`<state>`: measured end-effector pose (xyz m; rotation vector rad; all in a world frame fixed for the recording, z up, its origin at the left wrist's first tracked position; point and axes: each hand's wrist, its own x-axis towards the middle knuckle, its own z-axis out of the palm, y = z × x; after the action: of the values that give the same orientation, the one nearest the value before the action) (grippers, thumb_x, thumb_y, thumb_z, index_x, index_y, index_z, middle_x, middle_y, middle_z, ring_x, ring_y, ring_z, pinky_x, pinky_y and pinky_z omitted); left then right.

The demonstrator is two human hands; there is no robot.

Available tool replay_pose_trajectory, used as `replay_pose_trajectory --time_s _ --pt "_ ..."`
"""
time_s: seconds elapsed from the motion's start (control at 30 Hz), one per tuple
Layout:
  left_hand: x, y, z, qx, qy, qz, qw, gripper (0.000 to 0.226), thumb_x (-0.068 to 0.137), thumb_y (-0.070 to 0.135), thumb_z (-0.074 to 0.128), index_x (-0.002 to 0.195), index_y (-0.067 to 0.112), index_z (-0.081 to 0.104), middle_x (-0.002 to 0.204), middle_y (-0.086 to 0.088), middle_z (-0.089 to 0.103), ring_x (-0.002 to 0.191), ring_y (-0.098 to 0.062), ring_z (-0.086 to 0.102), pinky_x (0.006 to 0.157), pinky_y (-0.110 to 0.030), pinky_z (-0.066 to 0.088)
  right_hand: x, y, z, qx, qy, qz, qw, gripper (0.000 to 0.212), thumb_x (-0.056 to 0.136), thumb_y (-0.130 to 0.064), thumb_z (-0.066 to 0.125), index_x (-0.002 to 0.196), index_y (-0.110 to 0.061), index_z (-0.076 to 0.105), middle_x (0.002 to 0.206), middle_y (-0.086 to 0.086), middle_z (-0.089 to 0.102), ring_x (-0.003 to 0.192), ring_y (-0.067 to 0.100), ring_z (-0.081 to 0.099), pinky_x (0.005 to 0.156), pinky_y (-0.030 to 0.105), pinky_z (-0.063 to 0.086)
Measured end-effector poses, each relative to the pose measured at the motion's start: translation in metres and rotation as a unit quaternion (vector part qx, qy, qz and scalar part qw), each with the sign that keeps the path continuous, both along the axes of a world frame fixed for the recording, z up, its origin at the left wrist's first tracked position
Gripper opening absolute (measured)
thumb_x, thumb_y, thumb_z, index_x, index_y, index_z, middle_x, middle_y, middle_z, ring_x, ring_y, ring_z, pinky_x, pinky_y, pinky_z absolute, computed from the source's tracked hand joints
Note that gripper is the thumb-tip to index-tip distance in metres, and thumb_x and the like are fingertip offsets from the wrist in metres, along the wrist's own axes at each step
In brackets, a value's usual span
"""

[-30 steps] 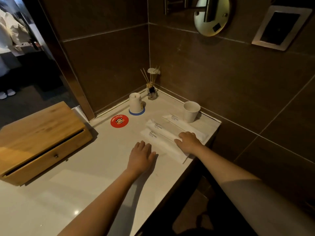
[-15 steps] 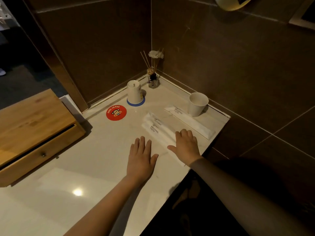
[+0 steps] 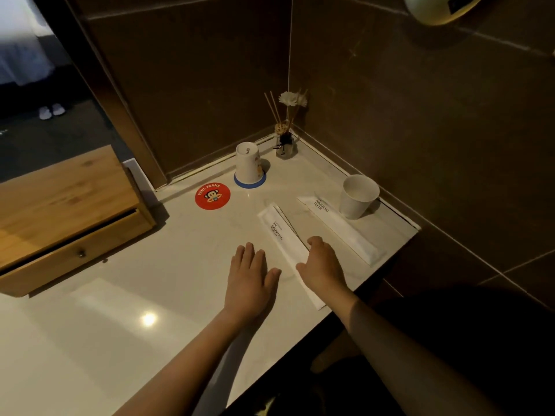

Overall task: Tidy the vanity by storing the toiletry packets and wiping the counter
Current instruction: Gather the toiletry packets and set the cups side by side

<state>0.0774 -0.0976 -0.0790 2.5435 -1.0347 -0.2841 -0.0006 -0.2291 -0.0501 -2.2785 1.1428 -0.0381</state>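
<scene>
Two white toothbrush packets (image 3: 277, 231) lie overlapped on the pale counter (image 3: 180, 265), and their near ends run under my right hand (image 3: 322, 268). That hand rests on them with fingers bent and slightly apart; no grip shows. My left hand (image 3: 249, 280) lies flat and open on the counter just left of the packets, apart from them. A third packet (image 3: 345, 232) lies further right beside a white paper cup (image 3: 357, 196).
A wooden drawer box (image 3: 69, 211) stands at the left, its drawer slightly ajar. Near the back corner are a red round coaster (image 3: 212, 196), an upturned cup (image 3: 247, 166) on a blue coaster, and a reed diffuser (image 3: 285, 142). The counter ends just right of the third packet.
My right hand has drawn back toward the front edge, and the two near packets now lie overlapped instead of side by side. My left hand has hardly moved. The view has tilted downward.
</scene>
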Motion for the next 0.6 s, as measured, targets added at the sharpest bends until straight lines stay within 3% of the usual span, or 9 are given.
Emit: replay_pose_trajectory --time_s 0.07,0.17,0.27,0.33,0.43,0.5,0.57,0.6 --pt "-0.002 -0.005 0.003 -0.022 0.003 0.014 1.0 0.046 0.094 0.044 0.04 0.12 0.008 0.051 0.141 -0.013 0.044 0.137 -0.032 0.028 0.116 -0.044 0.019 0.0 -0.007 0.002 0.077 0.014 0.0 0.997 0.042 0.082 -0.025 0.064 0.12 -0.017 0.049 0.12 0.006 0.061 0.107 0.028 0.059 0.089 0.039 0.053" --pt "-0.005 -0.015 0.012 -0.094 0.025 0.031 0.995 0.035 0.092 0.037 0.047 0.104 0.006 0.058 0.111 -0.009 0.059 0.108 -0.026 0.05 0.104 -0.04 0.036 -0.003 -0.013 0.009 0.18 -0.001 0.002 0.984 0.042 0.075 -0.036 0.068 0.111 -0.02 0.053 0.112 0.004 0.065 0.097 0.027 0.063 0.086 0.042 0.055" --pt "-0.01 -0.028 0.025 -0.205 0.156 0.072 0.964 0.032 0.09 0.036 0.05 0.098 0.007 0.06 0.099 0.0 0.065 0.083 -0.018 0.06 0.073 -0.027 0.049 -0.008 -0.015 0.014 0.215 -0.012 0.017 0.976 0.045 0.073 -0.039 0.071 0.11 -0.023 0.053 0.11 0.002 0.065 0.095 0.026 0.064 0.087 0.045 0.055" --pt "-0.012 -0.037 0.034 -0.248 0.265 0.135 0.922 0.031 0.09 0.034 0.054 0.113 0.014 0.057 0.107 0.005 0.061 0.087 -0.014 0.06 0.071 -0.019 0.048 -0.011 -0.016 0.019 0.226 -0.016 0.03 0.974 0.045 0.074 -0.039 0.071 0.111 -0.024 0.051 0.112 0.002 0.064 0.097 0.026 0.063 0.089 0.046 0.053" --pt "-0.013 -0.049 0.041 -0.304 0.384 0.235 0.839 0.043 0.086 0.03 0.062 0.126 0.018 0.05 0.114 0.002 0.058 0.097 -0.02 0.06 0.085 -0.039 0.052 -0.016 -0.019 0.029 0.243 -0.024 0.042 0.969 0.046 0.077 -0.037 0.07 0.115 -0.023 0.049 0.116 0.002 0.062 0.102 0.027 0.061 0.093 0.048 0.051" --pt "-0.013 -0.056 0.046 -0.338 0.461 0.269 0.775 0.044 0.084 0.021 0.065 0.124 0.015 0.048 0.112 0.0 0.059 0.098 -0.024 0.062 0.081 -0.043 0.054 -0.018 -0.021 0.035 0.273 -0.058 0.045 0.959 0.046 0.08 -0.03 0.071 0.118 -0.018 0.049 0.119 0.005 0.061 0.105 0.027 0.06 0.094 0.046 0.05" --pt "-0.016 -0.061 0.05 -0.371 0.542 0.278 0.701 0.031 0.084 0.012 0.064 0.113 0.013 0.052 0.102 -0.003 0.063 0.09 -0.024 0.064 0.07 -0.038 0.057 -0.022 -0.022 0.04 0.293 -0.085 0.055 0.951 0.045 0.081 -0.023 0.07 0.12 -0.014 0.05 0.12 0.007 0.061 0.106 0.026 0.06 0.09 0.037 0.051" --pt "-0.018 -0.062 0.051 -0.379 0.56 0.28 0.682 0.023 0.085 0.009 0.062 0.106 0.012 0.054 0.098 -0.004 0.064 0.087 -0.025 0.065 0.068 -0.037 0.056 -0.023 -0.024 0.041 0.299 -0.097 0.057 0.948 0.043 0.082 -0.022 0.069 0.12 -0.013 0.051 0.119 0.007 0.062 0.105 0.025 0.06 0.085 0.032 0.05"
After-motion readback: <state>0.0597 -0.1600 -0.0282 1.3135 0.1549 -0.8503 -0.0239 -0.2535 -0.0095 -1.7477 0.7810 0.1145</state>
